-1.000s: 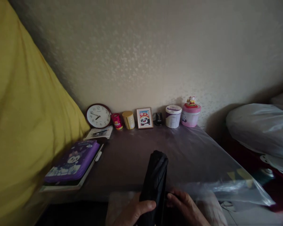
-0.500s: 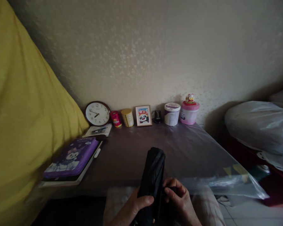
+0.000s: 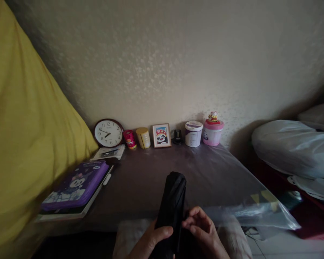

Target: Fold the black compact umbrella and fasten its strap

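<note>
Umbrella [image 3: 172, 198] likely light, soft cloth over stiff core, best gripped mid-length; left hand [image 3: 149, 240] clasps it, right hand [image 3: 204, 230] beside, hold unclear.

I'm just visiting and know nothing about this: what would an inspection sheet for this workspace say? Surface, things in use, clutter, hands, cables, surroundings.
Surface: dark table under clear plastic, which overhangs the near edge.
Things in use: black bundle, perhaps a folded umbrella, held tilted.
Clutter: along the back, clock, red can, yellow can, framed picture, white tub, pink tub with figurine on top; at left, purple case.
Hands: left hand grips the bundle; right hand is beside it, fingers curled, contact unclear.
Cables: nothing seen for certain.
Surroundings: patterned wall; yellow cloth at left; whitish plastic at right.
</note>
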Tool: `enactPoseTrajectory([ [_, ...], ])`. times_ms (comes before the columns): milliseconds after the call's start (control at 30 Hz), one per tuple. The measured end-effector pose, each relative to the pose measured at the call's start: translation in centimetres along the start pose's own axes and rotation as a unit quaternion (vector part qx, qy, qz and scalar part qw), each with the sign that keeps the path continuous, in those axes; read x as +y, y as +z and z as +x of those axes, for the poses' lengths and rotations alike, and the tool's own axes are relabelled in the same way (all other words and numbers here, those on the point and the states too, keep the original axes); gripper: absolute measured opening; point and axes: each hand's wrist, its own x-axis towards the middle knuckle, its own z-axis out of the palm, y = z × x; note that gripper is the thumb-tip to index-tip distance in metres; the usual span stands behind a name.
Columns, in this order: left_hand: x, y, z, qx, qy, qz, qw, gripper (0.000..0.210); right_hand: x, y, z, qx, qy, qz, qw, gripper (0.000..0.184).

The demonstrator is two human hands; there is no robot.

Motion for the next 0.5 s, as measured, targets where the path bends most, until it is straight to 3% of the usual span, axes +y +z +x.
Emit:
enactPoseTrajectory([
  [133, 0.1, -0.3, 0.0, 0.008, 0.003, 0.015, 1.0, 0.045, 0.7, -0.3, 0.1, 0.03, 0.014, 0.016, 0.999, 0.028],
  [300, -0.5, -0.6, -0.6, 0.057, -0.011, 0.065, 0.996, 0.032, 1.7, -1.0, 0.4, 0.067, 0.0, 0.025, 0.997, 0.036],
  [400, -1.1, -0.7, -0.7, 0.06, -0.016, 0.085, 0.994, 0.034, 1.8, -1.2, 0.2, 0.063, 0.031, 0.015, 0.997, 0.028],
  [500, -1.5, -0.7, -0.7, 0.064, 0.005, 0.109, 0.992, 0.033, 1.8, -1.2, 0.1, 0.059, 0.013, 0.005, 0.998, 0.021],
])
